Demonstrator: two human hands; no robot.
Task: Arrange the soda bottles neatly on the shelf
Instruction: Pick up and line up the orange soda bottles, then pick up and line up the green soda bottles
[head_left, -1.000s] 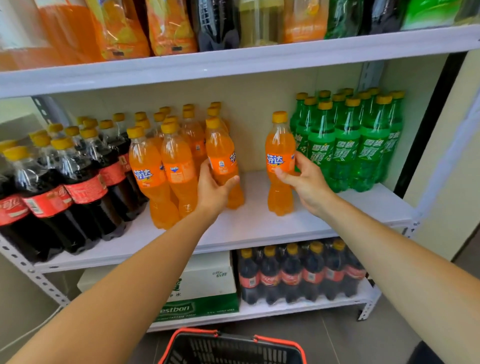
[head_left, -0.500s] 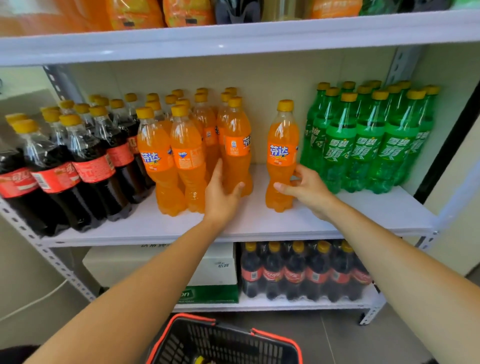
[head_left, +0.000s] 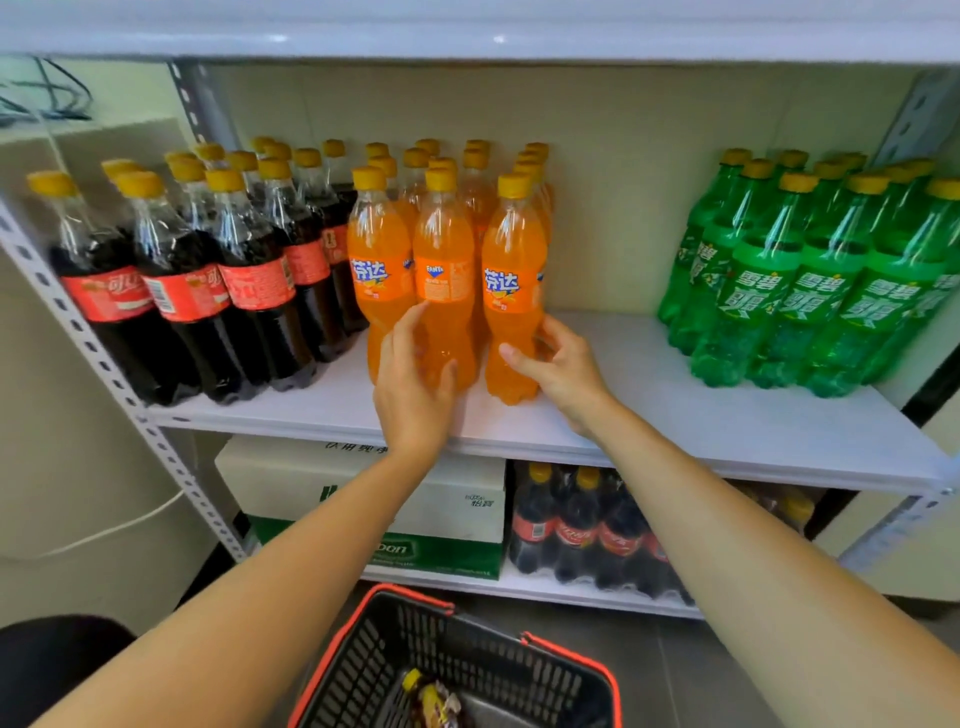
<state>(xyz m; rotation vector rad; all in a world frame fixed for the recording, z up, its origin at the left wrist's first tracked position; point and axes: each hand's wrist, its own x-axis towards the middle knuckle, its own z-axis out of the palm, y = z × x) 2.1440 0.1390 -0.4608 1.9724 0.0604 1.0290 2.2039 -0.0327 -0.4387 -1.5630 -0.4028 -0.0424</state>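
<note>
While the right hand (head_left: 561, 379) is curled round the lower body of the end orange bottle (head_left: 511, 291), thumb across its front, that bottle is stood upright at the right of the front row of orange soda bottles (head_left: 410, 260), just beside its neighbour and near the front edge of the shelf (head_left: 727, 436). The left hand (head_left: 415, 384) is laid with straight, slightly spread fingers against the lower part of the middle bottle in that row. Cola bottles (head_left: 182, 280) are packed against the orange group toward the left end of the shelf, and green soda bottles (head_left: 810, 291) are gathered at the right end. Between the end orange bottle and the green group a broad strip of bare shelf is left, from the back wall to the front edge. Below the arms a red-rimmed shopping basket (head_left: 571, 660) is seen, with one small wrapped item (head_left: 431, 701) in it. On the lower shelf, cartons (head_left: 457, 499) are stacked beside a wrapped pack of cola (head_left: 576, 535). Compared with half a second ago, the gap that separated the end orange bottle from the orange row has been closed.
</note>
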